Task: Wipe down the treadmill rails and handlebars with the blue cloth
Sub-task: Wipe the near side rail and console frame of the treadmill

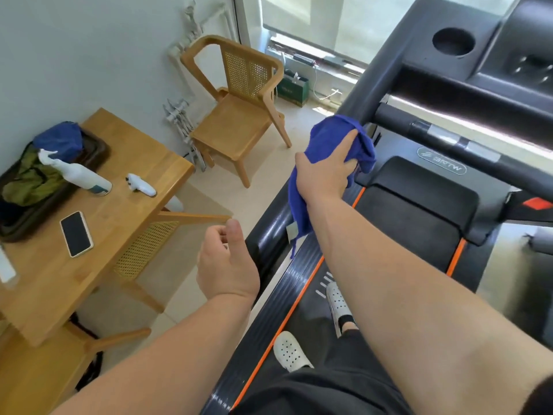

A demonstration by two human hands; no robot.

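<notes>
My right hand [324,172] grips the cloth [335,136] bunched on the left rail [269,232], just below the handlebar [449,139]. The rail runs away from me, up-forward. My left hand [229,265] hangs empty, half-curled, beside it.

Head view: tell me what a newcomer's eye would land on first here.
The blue cloth stands out most, bunched in the right hand against the treadmill's left handrail near the console. Next comes the left hand, empty and half open, hovering over the gap between treadmill and wooden table. On that table lie a white spray bottle on its side and a phone, face up.
</notes>
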